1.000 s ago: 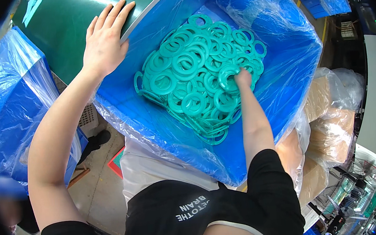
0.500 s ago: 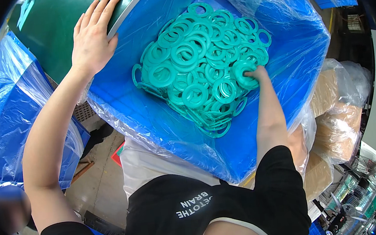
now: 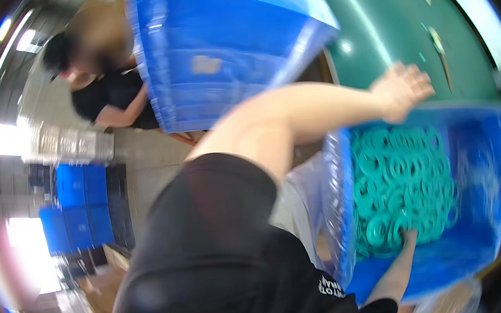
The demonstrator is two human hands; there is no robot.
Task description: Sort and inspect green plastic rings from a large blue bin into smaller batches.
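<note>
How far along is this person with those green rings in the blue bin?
Nothing looks taken out yet: the blue-lined bin holds a full heap of teal rings. In hand now: the right hand digs into the heap's near edge, while the left hand rests on the bin's far rim beside the green table. Practically the whole heap remains.

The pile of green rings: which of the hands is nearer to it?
Right. The right hand is pushed into the pile of green rings at its near edge. The left hand rests on the far rim of the blue bin, above the rings.
</note>
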